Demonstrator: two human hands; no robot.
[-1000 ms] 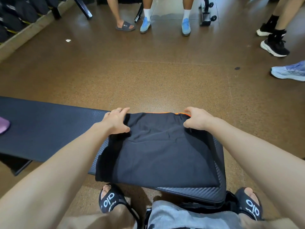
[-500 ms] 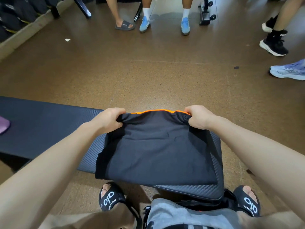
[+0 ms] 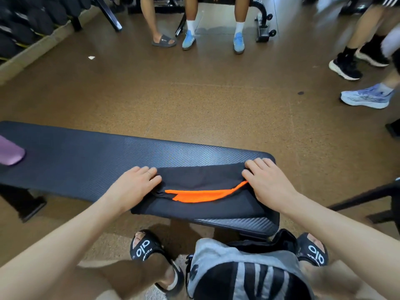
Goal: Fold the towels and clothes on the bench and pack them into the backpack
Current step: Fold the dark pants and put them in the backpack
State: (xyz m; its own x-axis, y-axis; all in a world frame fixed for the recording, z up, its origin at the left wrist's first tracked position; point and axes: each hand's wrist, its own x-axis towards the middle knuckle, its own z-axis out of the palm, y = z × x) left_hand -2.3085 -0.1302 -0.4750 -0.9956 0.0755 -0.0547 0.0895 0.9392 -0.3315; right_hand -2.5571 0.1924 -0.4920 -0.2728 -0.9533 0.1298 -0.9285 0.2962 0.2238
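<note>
A black garment with orange trim lies folded into a narrow band on the right end of the black bench. My left hand rests on its left end, fingers lying over the fabric. My right hand rests on its right end, fingertips at the far right corner. A grey and black striped backpack stands open on the floor between my feet, just below the bench's near edge. A purple towel lies at the bench's far left end.
Brown floor stretches beyond the bench. Several people's legs and shoes stand at the back and at the right. A rack of dark weights lines the far left. A black frame is at the right.
Both hands pinched the garment's far, orange-trimmed edge, lifted it and folded it over. The garment is now a narrower band with the orange trim across its middle, and the hands lie on its ends.
</note>
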